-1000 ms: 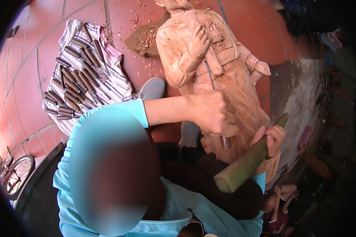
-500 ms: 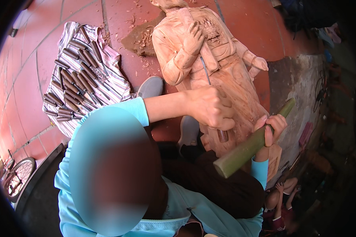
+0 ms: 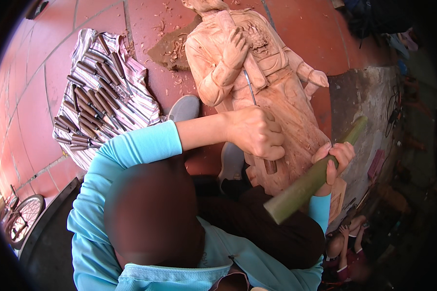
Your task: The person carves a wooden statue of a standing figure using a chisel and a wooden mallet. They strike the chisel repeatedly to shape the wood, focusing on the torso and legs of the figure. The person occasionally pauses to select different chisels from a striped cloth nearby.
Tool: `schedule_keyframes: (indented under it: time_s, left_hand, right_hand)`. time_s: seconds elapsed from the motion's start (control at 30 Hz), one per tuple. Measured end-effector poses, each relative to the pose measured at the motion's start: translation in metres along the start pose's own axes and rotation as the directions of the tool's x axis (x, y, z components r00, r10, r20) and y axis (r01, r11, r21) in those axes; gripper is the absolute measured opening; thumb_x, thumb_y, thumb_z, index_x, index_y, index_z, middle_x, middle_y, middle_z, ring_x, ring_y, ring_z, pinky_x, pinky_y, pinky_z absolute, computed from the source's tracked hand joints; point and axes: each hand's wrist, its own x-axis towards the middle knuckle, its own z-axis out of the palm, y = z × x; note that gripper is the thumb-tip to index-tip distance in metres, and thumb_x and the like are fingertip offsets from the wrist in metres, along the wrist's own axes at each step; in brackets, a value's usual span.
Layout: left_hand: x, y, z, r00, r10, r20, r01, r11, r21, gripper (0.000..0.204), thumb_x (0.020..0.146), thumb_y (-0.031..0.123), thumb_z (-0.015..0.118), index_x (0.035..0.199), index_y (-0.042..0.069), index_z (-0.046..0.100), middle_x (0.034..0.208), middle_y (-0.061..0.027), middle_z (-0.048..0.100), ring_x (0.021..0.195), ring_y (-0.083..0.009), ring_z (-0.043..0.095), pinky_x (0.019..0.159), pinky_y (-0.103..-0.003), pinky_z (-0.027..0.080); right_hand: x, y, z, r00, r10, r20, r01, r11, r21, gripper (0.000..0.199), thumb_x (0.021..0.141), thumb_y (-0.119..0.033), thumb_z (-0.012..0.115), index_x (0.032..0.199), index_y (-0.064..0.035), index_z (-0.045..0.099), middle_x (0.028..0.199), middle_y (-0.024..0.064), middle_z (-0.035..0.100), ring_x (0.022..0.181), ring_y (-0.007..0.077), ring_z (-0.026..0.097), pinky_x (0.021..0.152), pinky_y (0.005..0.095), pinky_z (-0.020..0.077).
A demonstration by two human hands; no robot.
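Observation:
A carved wooden statue of a robed figure lies in front of me, pale and unpainted. My left hand is closed in a fist around a carving chisel. The butt of its brown handle sticks out below the fist. Its thin metal blade points up the statue, with the tip by the carved strip under the figure's hand. To the right, my right hand grips a green, bamboo-like club around its middle. The club slants over the statue's lower end, its thick end toward me and apart from the chisel.
Several brown-handled chisels lie on a striped cloth at the left. Wood shavings and a flat brown slab are on the red tiles beside the statue. A bicycle wheel shows at far left; another person sits at lower right.
The club and my right hand have shifted slightly, its thick end a little lower and to the right. My left hand and the chisel have moved very slightly left.

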Motion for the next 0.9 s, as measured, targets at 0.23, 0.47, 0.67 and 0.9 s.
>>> schedule_keyframes:
  time_s: [0.23, 0.47, 0.67, 0.9]
  left_hand:
    - [-0.003, -0.003, 0.0, 1.0, 0.02, -0.001, -0.02, 1.0, -0.019, 0.02, 0.066, 0.025, 0.059, 0.062, 0.017, 0.041, 0.062, 0.0044, 0.044, 0.056, -0.0098, 0.054, 0.04, -0.025, 0.041]
    - [0.001, -0.002, -0.007, 0.999, -0.001, -0.051, -0.001, 1.0, -0.03, 0.038, 0.08, 0.018, 0.069, 0.057, 0.015, 0.04, 0.056, 0.0055, 0.04, 0.049, -0.0091, 0.048, 0.039, -0.024, 0.035]
    - [0.025, 0.013, -0.037, 0.975, 0.001, -0.222, 0.02, 0.996, 0.091, 0.048, 0.083, 0.015, 0.07, 0.056, 0.015, 0.031, 0.054, 0.0051, 0.036, 0.046, -0.0085, 0.043, 0.039, -0.023, 0.03]
    - [0.01, 0.01, -0.008, 0.991, -0.004, -0.137, -0.007, 0.997, -0.076, 0.041, 0.081, 0.016, 0.07, 0.057, 0.014, 0.038, 0.056, 0.0044, 0.039, 0.048, -0.01, 0.047, 0.039, -0.025, 0.033]
  right_hand:
    - [-0.001, 0.004, -0.003, 0.999, -0.007, -0.032, 0.008, 0.999, 0.046, 0.054, 0.073, 0.01, 0.065, 0.108, -0.0213, 0.038, 0.09, 0.0045, 0.053, 0.078, 0.0248, 0.056, 0.073, 0.0447, 0.046]
    - [0.009, -0.003, 0.0, 1.0, 0.003, 0.02, -0.003, 1.0, -0.022, 0.054, 0.072, 0.011, 0.066, 0.105, -0.019, 0.037, 0.09, 0.0052, 0.053, 0.079, 0.0251, 0.056, 0.073, 0.0432, 0.0465]
    - [0.014, -0.011, -0.006, 0.997, 0.074, 0.002, -0.074, 0.997, -0.031, 0.052, 0.074, 0.013, 0.064, 0.105, -0.0172, 0.036, 0.09, 0.0063, 0.051, 0.077, 0.025, 0.054, 0.072, 0.043, 0.0452]
    - [0.015, -0.014, -0.003, 0.99, 0.133, -0.043, -0.131, 0.99, 0.057, 0.052, 0.075, 0.016, 0.062, 0.108, -0.0139, 0.034, 0.09, 0.0087, 0.048, 0.075, 0.0246, 0.051, 0.07, 0.0419, 0.0438]
